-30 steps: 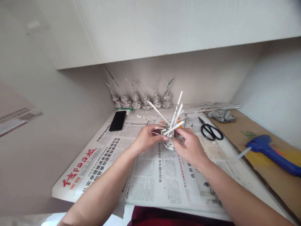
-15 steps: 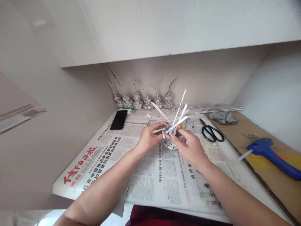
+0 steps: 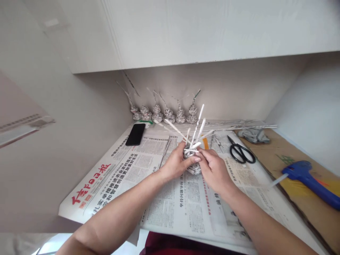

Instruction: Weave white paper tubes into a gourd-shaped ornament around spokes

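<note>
Left hand [image 3: 177,163]: curled around the left side of the little woven paper basket [image 3: 193,166], thumb stretched across its front – so it's closed on the thing, not loose.
Right hand [image 3: 214,169]: fingers bunched together, pinching at the top of the basket where the paper sticks [image 3: 197,128] come out; can't really tell which stick it has.
Basket: sits mid-bench on the newspaper [image 3: 186,198], right between both hands, roughly upright.
Sticks: a bunch of white rolled-paper ones fan up and out of the basket, most tilting to the far side, one long one slanting off to the far left.
Bench [image 3: 313,198]: mostly covered by spread newspaper, with bare brown board showing on the right.
Phone [image 3: 135,134]: black, lying flat on the far left of the paper, well apart from the hands.
Scissors [image 3: 241,150]: black handles, just right of the hands, lying flat.
Glue gun [image 3: 310,177]: blue, on the brown board at the right, with a glue stick poking out toward the left.
Finished pieces [image 3: 164,114]: a row of small woven cone shapes lined up along the far wall – each with a thin tail sticking up.
Rag [image 3: 253,134]: grey, crumpled, far right near the wall.
Spare sticks [image 3: 239,124]: long ones lying flat along the far edge.
</note>
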Tool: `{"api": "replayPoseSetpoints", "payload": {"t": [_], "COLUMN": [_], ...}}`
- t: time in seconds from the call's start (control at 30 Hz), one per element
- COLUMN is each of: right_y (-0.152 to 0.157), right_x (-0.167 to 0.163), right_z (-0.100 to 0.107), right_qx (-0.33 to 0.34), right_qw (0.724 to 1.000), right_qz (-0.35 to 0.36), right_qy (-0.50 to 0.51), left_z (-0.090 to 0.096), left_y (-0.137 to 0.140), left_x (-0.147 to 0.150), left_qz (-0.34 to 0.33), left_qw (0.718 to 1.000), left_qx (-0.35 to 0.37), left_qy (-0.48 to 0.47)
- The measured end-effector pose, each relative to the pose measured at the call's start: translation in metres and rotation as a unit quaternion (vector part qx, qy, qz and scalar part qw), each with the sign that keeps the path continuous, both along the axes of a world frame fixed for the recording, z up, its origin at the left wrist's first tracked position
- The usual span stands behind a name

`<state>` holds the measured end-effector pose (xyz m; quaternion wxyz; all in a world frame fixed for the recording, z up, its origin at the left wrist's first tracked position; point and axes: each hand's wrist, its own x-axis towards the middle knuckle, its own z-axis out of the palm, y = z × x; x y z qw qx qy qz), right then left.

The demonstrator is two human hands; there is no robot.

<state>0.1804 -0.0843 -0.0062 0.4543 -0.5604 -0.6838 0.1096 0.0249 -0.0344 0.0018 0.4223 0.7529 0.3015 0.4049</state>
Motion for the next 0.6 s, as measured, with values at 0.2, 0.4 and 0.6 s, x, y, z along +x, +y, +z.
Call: {"api": "replayPoseSetpoints", "payload": {"t": [0.2, 0.4, 0.6], "right_y": [0.002, 0.008, 0.011], "right_x": [0.000, 0.003, 0.002], "right_z": [-0.002, 0.005, 0.006], "right_qx": [-0.036, -0.104, -0.105], "right_qw": [0.995, 0.934, 0.885], "right_qz": [0.004, 0.018, 0.003], "right_qy": [0.092, 0.342, 0.454], "left_z": [-0.006, 0.004, 0.011], "left_y": [0.001, -0.003, -0.005], "left_x": [0.004, 0.002, -0.001], "left_qz": [0.005, -0.035, -0.087], "left_qw": [0.999, 0.996, 0.994], "left_qx": [-0.034, -0.060, -0.035], "left_qy": [-0.040, -0.053, -0.047]}}
